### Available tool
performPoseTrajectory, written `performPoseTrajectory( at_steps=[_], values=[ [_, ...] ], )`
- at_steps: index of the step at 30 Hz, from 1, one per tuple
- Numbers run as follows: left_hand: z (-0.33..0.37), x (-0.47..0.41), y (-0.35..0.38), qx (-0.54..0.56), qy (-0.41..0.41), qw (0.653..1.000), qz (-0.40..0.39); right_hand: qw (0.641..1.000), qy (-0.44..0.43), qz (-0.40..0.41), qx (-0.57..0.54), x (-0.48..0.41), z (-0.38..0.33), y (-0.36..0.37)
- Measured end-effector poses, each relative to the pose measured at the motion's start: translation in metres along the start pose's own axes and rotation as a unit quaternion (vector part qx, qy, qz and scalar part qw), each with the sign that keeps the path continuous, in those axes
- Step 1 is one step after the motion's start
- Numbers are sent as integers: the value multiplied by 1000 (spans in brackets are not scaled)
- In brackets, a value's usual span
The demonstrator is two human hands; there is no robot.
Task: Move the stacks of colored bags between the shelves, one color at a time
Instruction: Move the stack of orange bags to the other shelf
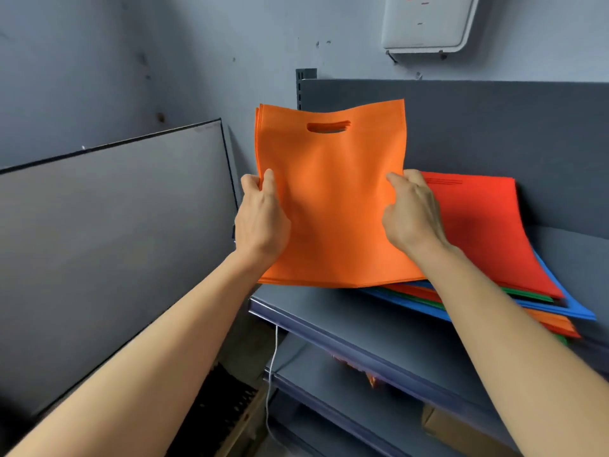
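Item: orange stack [329, 199] of flat bags with cut-out handles, held upright above the left front of the top shelf [316, 311]. Its lower edge is at or just over the near corner of the mixed pile.

Hands: two. The left hand [262, 219] pinches the stack's left edge, thumb in front. The right hand [412, 216] grips the right edge, fingers curled onto the front face.

Count:
- Held stacks: one, in one color. The bags in it cannot be counted, though several edges fan out at the top left corner.
- Mixed pile on the shelf: red layer [487, 225] on top, then green [527, 293] and blue [560, 305], with orange, red and green edges below (six visible bands, and there may be more).
- Shelf boards in view: three, counting the lower shelf [329, 371] and one beneath it.

Risks, as judged:
- The fabric looks limp and is held only at its sides, so inner bags could slide down and spill out of the stack.
- The lower edge could catch the red layer and drag it off.
- The pile curls up against the back panel, so a nudge could send it sliding forward.
- A loose fanned corner could snag on the way to another shelf.
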State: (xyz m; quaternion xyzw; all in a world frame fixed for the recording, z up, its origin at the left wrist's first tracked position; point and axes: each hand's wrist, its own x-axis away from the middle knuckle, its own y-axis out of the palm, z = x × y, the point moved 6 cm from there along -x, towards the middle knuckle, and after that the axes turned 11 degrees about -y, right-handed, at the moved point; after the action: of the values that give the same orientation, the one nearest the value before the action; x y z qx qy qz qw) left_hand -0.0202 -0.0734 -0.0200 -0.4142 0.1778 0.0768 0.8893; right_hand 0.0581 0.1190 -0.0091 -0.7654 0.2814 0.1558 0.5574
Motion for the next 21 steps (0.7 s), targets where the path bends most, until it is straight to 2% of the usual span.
performPoseTrajectory(
  at_steps=[8,14,21],
  values=[
    [-77,61,-110,-46,-95,988,115,987,-125,-18,-95,33,-112,24],
    [-137,105,-197,-103,-156,960,209,961,-219,-24,-168,60,-213,35],
    [-202,152,-292,-143,-199,929,279,928,-296,-39,-224,98,-332,41]
  ],
)
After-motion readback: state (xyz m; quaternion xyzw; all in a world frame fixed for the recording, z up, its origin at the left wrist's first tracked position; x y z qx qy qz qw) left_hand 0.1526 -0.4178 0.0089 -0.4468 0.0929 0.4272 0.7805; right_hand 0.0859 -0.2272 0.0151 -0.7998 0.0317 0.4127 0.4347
